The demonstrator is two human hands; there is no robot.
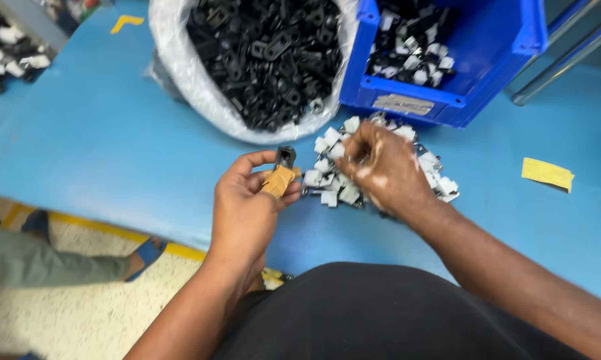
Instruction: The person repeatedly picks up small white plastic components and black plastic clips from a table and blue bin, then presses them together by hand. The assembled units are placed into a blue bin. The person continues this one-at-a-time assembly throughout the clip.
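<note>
My left hand (pixel 247 207) pinches a small black plastic clip (pixel 286 157) upright, thumb wrapped in tan tape. My right hand (pixel 384 170) is clenched into the pile of white clips (pixel 334 187) on the blue table (pixel 100 140) — blurred, contents unclear. I judge a single-piece pick best. Behind: clear bag of black parts (pixel 267 60), blue bin (pixel 447 53).
</note>
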